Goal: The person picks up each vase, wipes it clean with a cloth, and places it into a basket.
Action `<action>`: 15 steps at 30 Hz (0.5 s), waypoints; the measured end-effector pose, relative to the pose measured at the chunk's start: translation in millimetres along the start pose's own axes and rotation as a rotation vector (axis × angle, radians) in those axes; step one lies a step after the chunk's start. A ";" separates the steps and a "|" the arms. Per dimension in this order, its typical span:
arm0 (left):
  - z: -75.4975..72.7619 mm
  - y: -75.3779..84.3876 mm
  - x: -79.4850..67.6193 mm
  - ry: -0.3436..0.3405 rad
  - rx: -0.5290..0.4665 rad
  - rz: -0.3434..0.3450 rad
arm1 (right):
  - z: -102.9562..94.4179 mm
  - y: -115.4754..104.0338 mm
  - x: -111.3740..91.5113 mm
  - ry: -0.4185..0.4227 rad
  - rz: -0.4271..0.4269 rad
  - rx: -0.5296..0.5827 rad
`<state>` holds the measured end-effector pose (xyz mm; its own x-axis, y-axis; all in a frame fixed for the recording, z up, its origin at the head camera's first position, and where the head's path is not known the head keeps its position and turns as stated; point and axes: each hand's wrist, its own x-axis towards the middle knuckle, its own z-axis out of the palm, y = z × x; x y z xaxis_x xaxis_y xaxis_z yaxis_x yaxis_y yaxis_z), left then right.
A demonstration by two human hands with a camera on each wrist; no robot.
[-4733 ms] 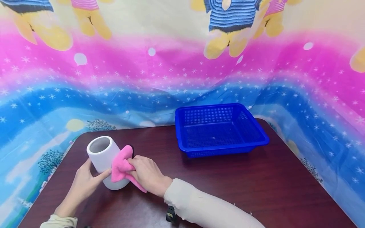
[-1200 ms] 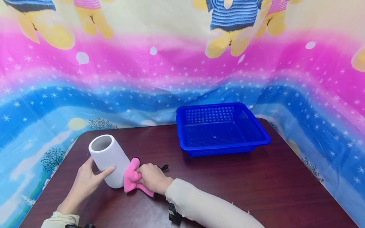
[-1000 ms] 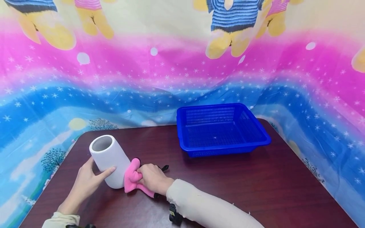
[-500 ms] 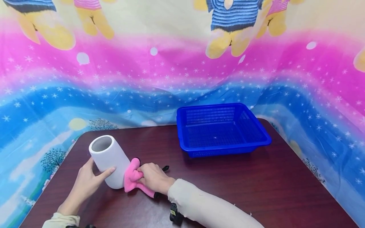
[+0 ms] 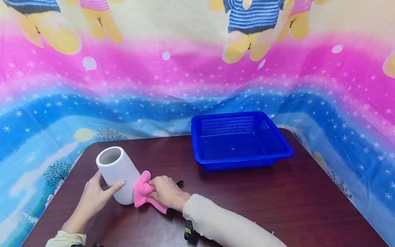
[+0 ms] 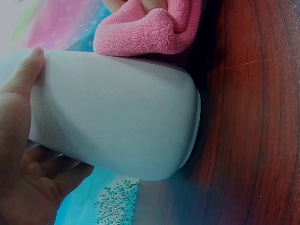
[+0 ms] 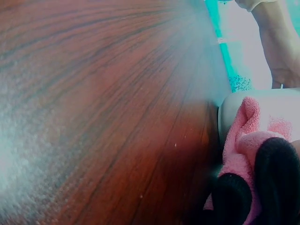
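Note:
A white vase with a round open mouth leans to the left at the left part of the table. My left hand grips it from the left, thumb across its front and fingers behind. In the left wrist view the vase has its base close to the tabletop. My right hand holds a bunched pink cloth against the lower right side of the vase. The cloth has a black edge and a small black loop. In the right wrist view the cloth overlaps the vase, and its dark edging shows.
A blue perforated plastic basket stands at the back right of the dark wood table. A cartoon-printed curtain hangs round the table's far sides. A black wrist device sits under the right sleeve.
Since the earliest frame, the cloth and right hand have moved right and down along the vase, which leans more. Over the last second, the right hand shifts only slightly; the left hand stays put.

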<state>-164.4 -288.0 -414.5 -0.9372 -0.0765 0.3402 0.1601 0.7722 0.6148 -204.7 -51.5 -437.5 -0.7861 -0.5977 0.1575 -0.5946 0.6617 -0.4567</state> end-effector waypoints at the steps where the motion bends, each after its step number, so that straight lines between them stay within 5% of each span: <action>1: 0.1 0.0 0.1 -0.001 0.003 -0.001 | -0.3 0.0 -0.1 0.003 -0.001 -0.001; 15: 0.2 -0.7 0.0 0.008 0.022 0.007 | -3.4 -2.5 -1.8 0.056 -0.004 0.004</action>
<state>-164.6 -288.4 -415.1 -0.9337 -0.0763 0.3499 0.1593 0.7866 0.5966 -202.3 -50.5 -433.7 -0.7917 -0.5743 0.2083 -0.5976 0.6574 -0.4590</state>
